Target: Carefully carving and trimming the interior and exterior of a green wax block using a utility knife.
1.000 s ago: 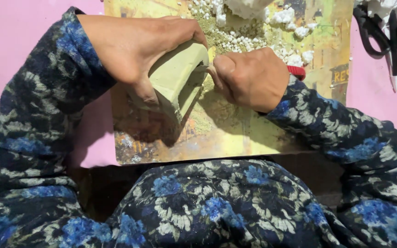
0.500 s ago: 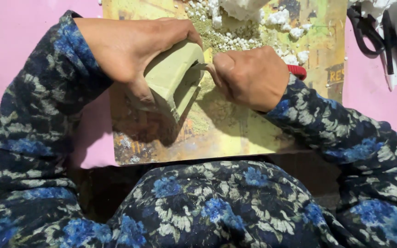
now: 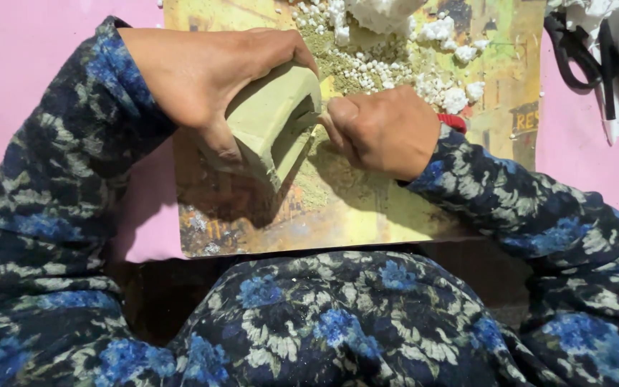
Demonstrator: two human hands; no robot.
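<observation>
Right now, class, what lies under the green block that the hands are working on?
Under the green block lies a yellowish printed board, dusted with green powder. The board's part directly beneath the block is covered, as is most of the right hand's tool.

Both arms wear long sleeves of a dark, near-black fabric printed all over with a dense floral pattern: bright blue blossoms set among grey-white leaves and petals. The left sleeve (image 3: pixel 59 179) ends at the wrist with a blue-flowered edge, and the right sleeve (image 3: pixel 531 215) ends at the wrist too, where a narrow red band (image 3: pixel 453 122) shows at the cuff. The same flowered cloth covers the lap (image 3: pixel 338 322), and the left hand (image 3: pixel 202 72) and right hand (image 3: pixel 388 132) are bare, with no gloves or rings showing.
</observation>
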